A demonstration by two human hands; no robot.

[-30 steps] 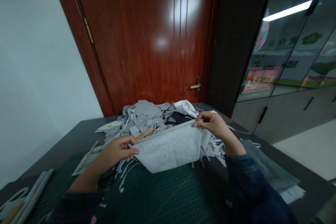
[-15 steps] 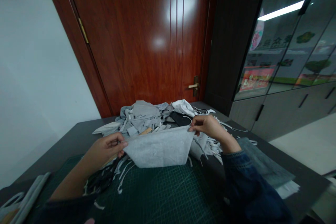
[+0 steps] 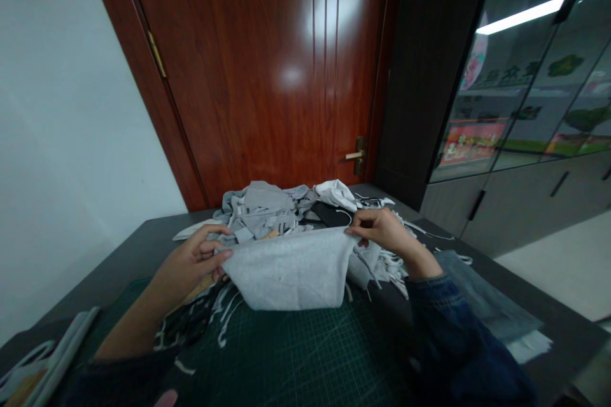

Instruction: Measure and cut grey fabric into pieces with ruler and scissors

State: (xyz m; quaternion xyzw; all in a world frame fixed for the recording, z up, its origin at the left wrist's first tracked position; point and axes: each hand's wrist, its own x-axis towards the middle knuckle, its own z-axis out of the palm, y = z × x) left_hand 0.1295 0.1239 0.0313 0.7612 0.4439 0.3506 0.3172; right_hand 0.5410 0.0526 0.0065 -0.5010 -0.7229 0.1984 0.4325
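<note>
I hold a light grey piece of fabric (image 3: 291,270) stretched between both hands above a dark green cutting mat (image 3: 305,356). My left hand (image 3: 193,264) pinches its left top corner, thumb against fingers. At the right top corner my right hand (image 3: 382,232) is closed on the edge. The cloth's lower edge hangs down onto the mat. Behind it lies a heap of grey and white fabric scraps (image 3: 286,206), with a wooden stick partly hidden under the cloth.
The mat lies on a dark table (image 3: 133,251) set against a red-brown door (image 3: 267,76). Thin white fabric strips (image 3: 224,318) trail over the mat. Folded grey cloth (image 3: 491,311) lies at the right, and grey strips (image 3: 57,350) at the near left. Glass cabinets stand on the right.
The cloth has shifted left and nearer, and my hands have come closer together, letting its top edge sag slightly. My left fingers have spread a little above the pinch.
</note>
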